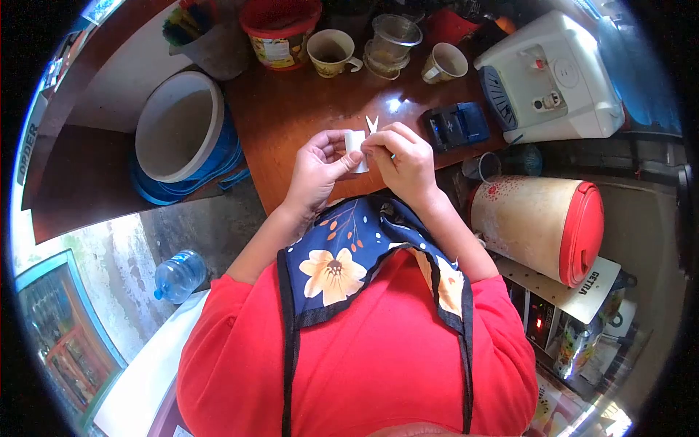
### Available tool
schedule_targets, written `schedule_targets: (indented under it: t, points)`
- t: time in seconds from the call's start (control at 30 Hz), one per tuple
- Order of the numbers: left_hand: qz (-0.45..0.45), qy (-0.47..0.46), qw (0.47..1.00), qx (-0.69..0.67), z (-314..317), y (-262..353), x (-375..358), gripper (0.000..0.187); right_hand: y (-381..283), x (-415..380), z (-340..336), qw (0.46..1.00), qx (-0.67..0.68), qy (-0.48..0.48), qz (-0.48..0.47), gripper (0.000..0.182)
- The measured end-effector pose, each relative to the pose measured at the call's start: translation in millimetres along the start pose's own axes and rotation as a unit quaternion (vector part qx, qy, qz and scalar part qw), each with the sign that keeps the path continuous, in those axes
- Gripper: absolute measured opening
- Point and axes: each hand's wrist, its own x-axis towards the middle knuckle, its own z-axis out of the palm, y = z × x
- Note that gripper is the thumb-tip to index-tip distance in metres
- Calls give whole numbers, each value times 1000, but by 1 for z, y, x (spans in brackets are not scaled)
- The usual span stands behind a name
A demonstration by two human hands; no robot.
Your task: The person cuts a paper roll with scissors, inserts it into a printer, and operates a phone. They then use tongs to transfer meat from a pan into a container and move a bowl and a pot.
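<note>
My left hand is closed around a small white paper roll, held upright over the brown table, thumb across its front. My right hand is closed, with thumb and forefinger at the roll's right edge. The spread blades of a small pair of scissors point away from me just beyond these fingertips. A small dark bit shows between the right-hand fingers, possibly part of the scissors' handle; the rest is hidden. A compact black printer sits on the table right of my right hand.
Two cups, nearer the left, a glass with a metal-looking top and a red tub line the table's back. A white dispenser and a red-lidded drink jug stand right. A large bucket is left.
</note>
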Motion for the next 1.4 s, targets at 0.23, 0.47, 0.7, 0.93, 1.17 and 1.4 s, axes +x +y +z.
schedule_targets:
  t: [0.23,0.47,0.7,0.93,1.17,1.4]
  points:
    - [-56,-43,997,-16,-3,-2,-4,38,5,-6,7,995,-90,24,25,10]
    - [-65,-38,995,-63,-6,3,-3,36,-11,-4,-17,941,193,-89,262,23]
    - [25,-75,996,41,-1,-3,-5,34,-7,-13,-11,932,186,-49,306,23]
    - [49,-59,995,68,2,-7,-9,32,-8,-17,-8,960,106,-10,260,20]
    - [60,-29,996,59,0,-11,-8,33,-5,-23,-7,942,149,-43,296,19]
    - [100,-43,970,217,-3,-3,-12,34,-6,-22,-11,942,136,-88,294,18]
